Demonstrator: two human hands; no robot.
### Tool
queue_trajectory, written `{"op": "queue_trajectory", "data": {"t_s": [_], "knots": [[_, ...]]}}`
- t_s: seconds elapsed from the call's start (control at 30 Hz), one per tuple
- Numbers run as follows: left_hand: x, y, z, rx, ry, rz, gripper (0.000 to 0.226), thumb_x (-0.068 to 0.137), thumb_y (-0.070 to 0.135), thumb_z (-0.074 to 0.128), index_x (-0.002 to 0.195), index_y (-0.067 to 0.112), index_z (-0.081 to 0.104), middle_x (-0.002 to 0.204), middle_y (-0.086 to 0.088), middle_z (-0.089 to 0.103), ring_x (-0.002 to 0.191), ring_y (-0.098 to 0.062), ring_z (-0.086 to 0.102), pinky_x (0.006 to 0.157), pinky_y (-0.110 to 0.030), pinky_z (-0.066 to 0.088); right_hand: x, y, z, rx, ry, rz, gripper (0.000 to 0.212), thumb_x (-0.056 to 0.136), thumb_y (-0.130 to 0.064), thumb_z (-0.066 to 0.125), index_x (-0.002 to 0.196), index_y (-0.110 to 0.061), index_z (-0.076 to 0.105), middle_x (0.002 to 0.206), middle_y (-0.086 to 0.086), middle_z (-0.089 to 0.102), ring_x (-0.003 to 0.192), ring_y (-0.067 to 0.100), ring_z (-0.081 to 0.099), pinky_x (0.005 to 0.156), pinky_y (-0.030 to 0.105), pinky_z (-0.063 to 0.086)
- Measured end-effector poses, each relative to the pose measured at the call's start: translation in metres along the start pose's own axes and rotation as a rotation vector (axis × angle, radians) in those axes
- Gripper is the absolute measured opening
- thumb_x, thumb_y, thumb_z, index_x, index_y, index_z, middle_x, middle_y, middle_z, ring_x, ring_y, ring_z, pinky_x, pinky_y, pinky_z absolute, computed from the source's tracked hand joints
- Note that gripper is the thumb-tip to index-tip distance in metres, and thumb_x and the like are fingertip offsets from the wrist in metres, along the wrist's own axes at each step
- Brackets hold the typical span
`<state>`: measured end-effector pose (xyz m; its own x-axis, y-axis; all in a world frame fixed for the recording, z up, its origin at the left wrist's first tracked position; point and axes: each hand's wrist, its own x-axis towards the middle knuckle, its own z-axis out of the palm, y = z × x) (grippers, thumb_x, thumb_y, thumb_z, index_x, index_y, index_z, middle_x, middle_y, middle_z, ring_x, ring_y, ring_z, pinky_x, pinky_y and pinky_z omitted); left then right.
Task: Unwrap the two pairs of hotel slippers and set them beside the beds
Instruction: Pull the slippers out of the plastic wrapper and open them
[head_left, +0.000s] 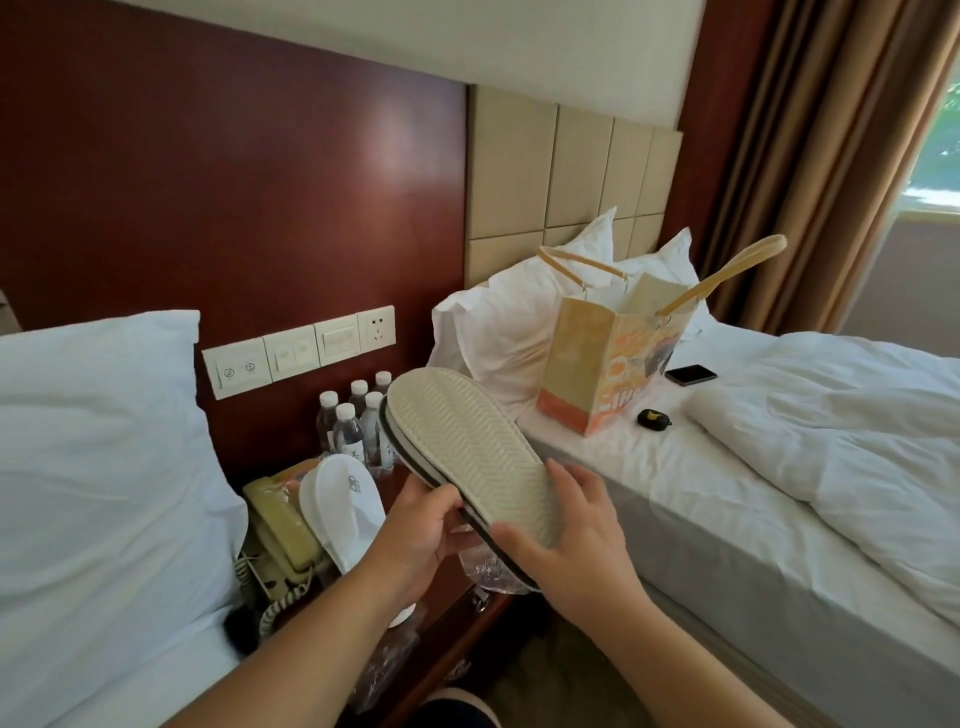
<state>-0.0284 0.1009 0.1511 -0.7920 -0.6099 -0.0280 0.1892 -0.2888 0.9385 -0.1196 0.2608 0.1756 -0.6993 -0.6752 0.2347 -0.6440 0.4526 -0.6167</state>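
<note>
A pair of white hotel slippers (467, 447), stacked sole up with a ribbed cream sole and dark edging, is held over the nightstand between the two beds. My left hand (421, 535) grips the heel end from the left. My right hand (566, 540) grips the same end from the right, fingers on the sole. Crumpled clear plastic wrap (485, 569) hangs just under my hands. Another white slipper (345, 512) with a printed logo lies on the nightstand, resting against the telephone.
The dark wooden nightstand (457, 618) carries a beige telephone (280, 530) and several water bottles (358, 421). The left bed (93, 519) has a white pillow. The right bed (753, 493) holds a paper gift bag (608, 364), a phone (691, 374) and a small black case (653, 416).
</note>
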Motion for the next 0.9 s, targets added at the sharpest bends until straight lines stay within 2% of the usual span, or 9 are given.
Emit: {"op": "queue_trajectory", "data": {"t_s": [0.13, 0.3, 0.37, 0.43, 0.47, 0.53, 0.6, 0.7, 0.9], "knots": [[-0.015, 0.013, 0.006, 0.086, 0.008, 0.043, 0.04, 0.081, 0.018, 0.063, 0.121, 0.019, 0.057, 0.106, -0.016, 0.072, 0.09, -0.032, 0.071, 0.067, -0.039, 0.055, -0.006, -0.023, -0.007, -0.274, -0.002, -0.077, 0.128, 0.056, -0.096, 0.041, 0.156, -0.024, 0.006, 0.158, -0.002, 0.005, 0.145, 0.026, 0.01, 0.117, 0.047, 0.018], [-0.029, 0.034, 0.009, 0.206, 0.048, 0.111, 0.031, 0.072, 0.023, 0.062, 0.102, 0.031, 0.066, 0.095, -0.005, 0.075, 0.08, -0.022, 0.073, 0.064, -0.04, 0.057, -0.01, -0.041, -0.028, -0.082, -0.1, -0.021, 0.12, 0.061, -0.086, 0.053, 0.155, -0.019, 0.024, 0.137, -0.004, 0.033, 0.13, 0.019, 0.037, 0.109, 0.035, 0.039], [-0.032, 0.041, 0.005, 0.249, 0.074, 0.125, 0.026, 0.072, 0.024, 0.059, 0.091, 0.04, 0.068, 0.093, 0.001, 0.075, 0.081, -0.02, 0.072, 0.067, -0.041, 0.056, -0.011, -0.044, -0.037, 0.133, -0.149, 0.054, 0.088, 0.068, -0.075, 0.062, 0.142, -0.03, 0.05, 0.123, -0.008, 0.048, 0.112, 0.011, 0.053, 0.092, 0.025, 0.048], [-0.037, 0.045, 0.002, 0.271, 0.087, 0.134, 0.026, 0.073, 0.028, 0.057, 0.09, 0.044, 0.068, 0.092, 0.006, 0.075, 0.082, -0.017, 0.071, 0.065, -0.039, 0.058, -0.012, -0.043, -0.047, 0.292, -0.099, 0.108, 0.021, 0.082, -0.048, 0.068, 0.101, -0.041, 0.072, 0.1, -0.009, 0.066, 0.087, 0.006, 0.064, 0.07, 0.02, 0.052], [-0.039, 0.047, 0.0, 0.275, 0.09, 0.138, 0.027, 0.073, 0.03, 0.056, 0.09, 0.046, 0.068, 0.092, 0.007, 0.075, 0.082, -0.014, 0.071, 0.063, -0.035, 0.058, -0.012, -0.042, -0.052, 0.356, -0.072, 0.122, 0.01, 0.085, -0.033, 0.067, 0.087, -0.041, 0.072, 0.088, -0.008, 0.073, 0.078, 0.007, 0.068, 0.064, 0.023, 0.056], [-0.044, 0.048, -0.002, 0.285, 0.096, 0.146, 0.029, 0.072, 0.032, 0.054, 0.092, 0.048, 0.067, 0.094, 0.007, 0.075, 0.083, -0.012, 0.071, 0.064, -0.032, 0.056, -0.012, -0.038, -0.061, 0.448, -0.029, 0.161, 0.028, 0.084, -0.013, 0.064, 0.085, -0.041, 0.068, 0.082, -0.009, 0.076, 0.076, 0.012, 0.071, 0.065, 0.032, 0.061], [-0.046, 0.05, -0.004, 0.313, 0.106, 0.156, 0.032, 0.072, 0.033, 0.053, 0.095, 0.05, 0.066, 0.096, 0.009, 0.075, 0.088, -0.012, 0.07, 0.072, -0.036, 0.057, -0.015, -0.037, -0.069, 0.509, -0.01, 0.185, 0.041, 0.082, -0.007, 0.063, 0.101, -0.043, 0.057, 0.093, -0.009, 0.072, 0.079, 0.015, 0.07, 0.058, 0.032, 0.061], [-0.049, 0.051, -0.003, 0.301, 0.086, 0.153, 0.035, 0.073, 0.03, 0.049, 0.095, 0.054, 0.064, 0.097, 0.011, 0.074, 0.091, -0.012, 0.069, 0.079, -0.039, 0.057, -0.019, -0.035, -0.071, 0.6, 0.059, 0.186, 0.05, 0.081, -0.01, 0.065, 0.115, -0.044, 0.047, 0.097, -0.007, 0.07, 0.072, 0.016, 0.072, 0.047, 0.025, 0.057], [-0.055, 0.053, 0.008, 0.184, 0.076, 0.197, 0.05, 0.073, 0.021, 0.046, 0.105, 0.057, 0.06, 0.104, 0.009, 0.073, 0.102, -0.021, 0.066, 0.086, -0.045, 0.057, -0.025, -0.037, -0.064, 0.614, 0.259, 0.149, 0.009, 0.092, -0.052, 0.057, 0.097, -0.052, 0.05, 0.096, -0.015, 0.068, 0.078, 0.006, 0.068, 0.055, 0.023, 0.054]]}}
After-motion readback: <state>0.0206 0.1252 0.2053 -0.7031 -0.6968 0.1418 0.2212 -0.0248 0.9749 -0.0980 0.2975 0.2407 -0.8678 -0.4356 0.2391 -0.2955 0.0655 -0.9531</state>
